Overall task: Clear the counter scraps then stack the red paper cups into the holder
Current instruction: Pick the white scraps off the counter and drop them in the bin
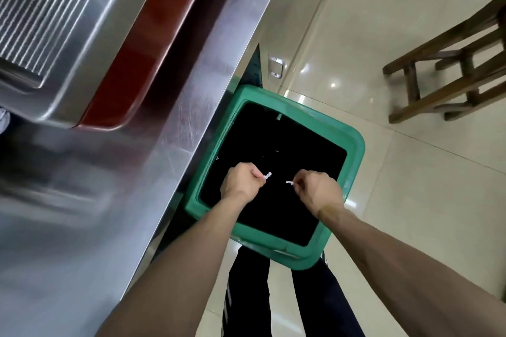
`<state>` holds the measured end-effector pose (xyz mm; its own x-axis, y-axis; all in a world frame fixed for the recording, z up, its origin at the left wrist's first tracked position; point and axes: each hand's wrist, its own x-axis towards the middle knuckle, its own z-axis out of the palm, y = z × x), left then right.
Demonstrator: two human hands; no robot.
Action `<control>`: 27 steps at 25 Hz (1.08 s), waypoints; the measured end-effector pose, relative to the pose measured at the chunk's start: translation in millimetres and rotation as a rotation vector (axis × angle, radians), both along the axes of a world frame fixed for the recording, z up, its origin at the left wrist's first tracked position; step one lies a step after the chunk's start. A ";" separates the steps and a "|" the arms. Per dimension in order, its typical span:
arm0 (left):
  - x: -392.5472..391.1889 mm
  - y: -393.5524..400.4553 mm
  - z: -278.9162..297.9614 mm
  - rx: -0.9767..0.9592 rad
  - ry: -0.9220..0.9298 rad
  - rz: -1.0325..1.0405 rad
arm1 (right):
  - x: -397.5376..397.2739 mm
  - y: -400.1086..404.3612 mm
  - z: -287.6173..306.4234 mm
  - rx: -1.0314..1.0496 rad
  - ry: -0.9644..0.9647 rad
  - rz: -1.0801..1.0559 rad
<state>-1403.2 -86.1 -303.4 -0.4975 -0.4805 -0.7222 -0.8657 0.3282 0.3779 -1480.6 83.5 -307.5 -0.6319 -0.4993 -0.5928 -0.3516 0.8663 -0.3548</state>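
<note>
Two bare forearms reach in from the bottom edge, the nearest things to the camera, and end in hands held over a bin. The left hand [241,182] is curled nearly into a fist, its fingers [256,172] pinched shut on a small white paper scrap [267,175] that sticks out to the right of the thumb. The right hand [319,189] is also closed, its fingers [297,183] nipping a second white scrap [289,182] that pokes out to the left. The two scraps point toward each other with a gap of dark bin between them; they do not touch.

Both hands and both scraps hang above the open mouth of a green bin [356,145], which is square with rounded corners and lined in black. The inside is too dark to read, apart from a few pale flecks near the far rim.

The bin stands on the pale tiled floor [410,200], tucked against the edge of the steel surface [191,90] on the left. On that surface sits a ribbed metal tray with a red-brown band along its side [153,35], blurred. Below the bin, dark trouser legs [246,295] show. A wooden stool [451,63] stands on the floor at the upper right, well apart from the bin.
</note>
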 end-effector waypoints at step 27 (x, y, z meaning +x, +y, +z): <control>4.2 -9.9 42.6 -0.034 -0.089 -0.276 | -2.8 -12.3 46.8 0.225 0.102 0.305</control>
<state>-1399.1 -96.0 -260.9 -0.5485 -0.3603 -0.7546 -0.7709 0.5674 0.2895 -1483.4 71.3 -260.7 -0.5355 -0.5382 -0.6509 -0.6289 0.7684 -0.1180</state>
